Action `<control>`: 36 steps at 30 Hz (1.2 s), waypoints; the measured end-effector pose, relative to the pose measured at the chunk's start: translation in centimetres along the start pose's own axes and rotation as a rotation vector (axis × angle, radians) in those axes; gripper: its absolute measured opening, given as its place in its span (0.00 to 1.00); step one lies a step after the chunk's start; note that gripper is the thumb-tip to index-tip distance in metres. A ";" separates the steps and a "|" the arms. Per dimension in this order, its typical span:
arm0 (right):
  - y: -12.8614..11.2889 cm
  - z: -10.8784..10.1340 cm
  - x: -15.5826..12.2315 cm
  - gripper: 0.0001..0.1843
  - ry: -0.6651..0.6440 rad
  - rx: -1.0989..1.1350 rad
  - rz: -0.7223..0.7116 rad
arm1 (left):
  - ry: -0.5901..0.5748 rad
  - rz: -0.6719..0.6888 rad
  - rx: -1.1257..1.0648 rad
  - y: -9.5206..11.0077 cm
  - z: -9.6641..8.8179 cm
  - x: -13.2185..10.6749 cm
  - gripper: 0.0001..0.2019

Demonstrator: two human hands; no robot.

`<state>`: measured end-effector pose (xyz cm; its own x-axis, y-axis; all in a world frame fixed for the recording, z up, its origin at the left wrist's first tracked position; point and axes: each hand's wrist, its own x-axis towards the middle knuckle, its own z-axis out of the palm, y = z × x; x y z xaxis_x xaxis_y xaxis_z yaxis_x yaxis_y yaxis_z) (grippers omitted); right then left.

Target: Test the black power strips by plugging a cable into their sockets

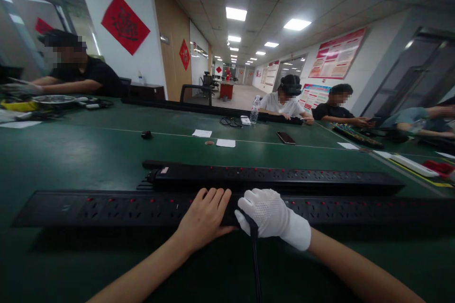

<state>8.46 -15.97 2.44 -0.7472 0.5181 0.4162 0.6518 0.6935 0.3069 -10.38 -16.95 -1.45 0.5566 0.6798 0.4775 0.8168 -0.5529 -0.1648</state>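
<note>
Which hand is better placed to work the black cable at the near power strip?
Right, probably: the gloved right hand grips the cable at the power strip, while the bare left hand lies flat on the strip.

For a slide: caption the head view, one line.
Bare left hand rests on the nearer power strip; gloved right hand grips a black cord.

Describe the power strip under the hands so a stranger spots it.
On the green table lie two long black power strips. It is the nearer strip, under the bare left hand and white-gloved right hand gripping a black cable; the farther strip lies untouched.
</note>
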 end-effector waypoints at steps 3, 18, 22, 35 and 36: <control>0.1 0.1 0.0 0.14 0.001 0.010 -0.006 | -0.034 -0.018 -0.021 0.0 -0.1 0.0 0.32; 0.1 0.0 0.0 0.13 0.034 0.049 -0.018 | -0.049 -0.012 0.009 0.1 0.0 0.0 0.37; 0.2 0.3 -0.1 0.12 0.041 0.050 -0.018 | -0.031 -0.035 0.043 0.7 0.2 -0.4 0.37; 0.3 0.4 -0.1 0.12 0.032 0.073 -0.034 | 0.039 -0.044 0.080 1.3 0.8 -0.9 0.35; 0.4 0.5 -0.1 0.12 0.034 0.071 -0.033 | 0.037 -0.044 0.079 1.3 0.8 -0.9 0.35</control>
<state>8.74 -15.58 2.10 -0.7623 0.4782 0.4361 0.6154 0.7443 0.2595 -9.66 -17.89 -2.77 0.5154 0.6832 0.5173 0.8503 -0.4827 -0.2097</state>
